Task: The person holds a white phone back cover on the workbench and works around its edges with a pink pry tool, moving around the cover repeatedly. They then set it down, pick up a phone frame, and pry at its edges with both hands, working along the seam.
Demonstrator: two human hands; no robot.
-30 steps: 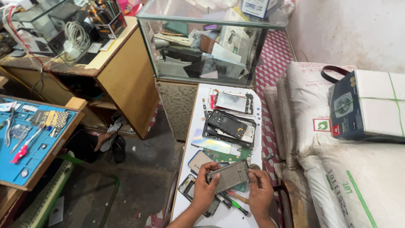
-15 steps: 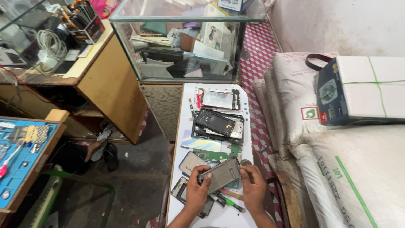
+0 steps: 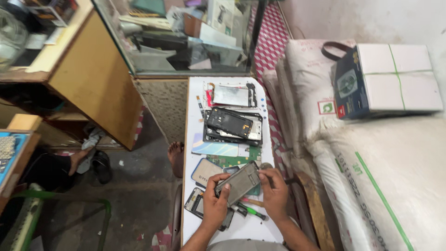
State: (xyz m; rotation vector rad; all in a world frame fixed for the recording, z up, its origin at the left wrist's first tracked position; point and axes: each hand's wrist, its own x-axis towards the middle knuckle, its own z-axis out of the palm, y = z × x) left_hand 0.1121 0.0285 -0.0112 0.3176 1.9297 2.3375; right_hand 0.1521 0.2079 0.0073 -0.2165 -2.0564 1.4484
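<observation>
Left hand (image 3: 214, 204) grips phone (image 3: 238, 182) by near-left end; right hand (image 3: 274, 191) pinches right edge. Phone likely light, stiff, fragile: edge hold safest.

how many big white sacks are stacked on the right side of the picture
3 at least: one upper sack under the blue-and-white box, one large sack with a green stripe in front, and a thinner sack at their left edge. More may lie hidden beneath.

Two bare forearms in view, no sleeves, no watch or bracelet visible. Left hand (image 3: 216, 204) bare, no glove. Right hand (image 3: 274, 193) bare too, no rings seen. One bare foot (image 3: 176, 157) below, no shoe.
</observation>
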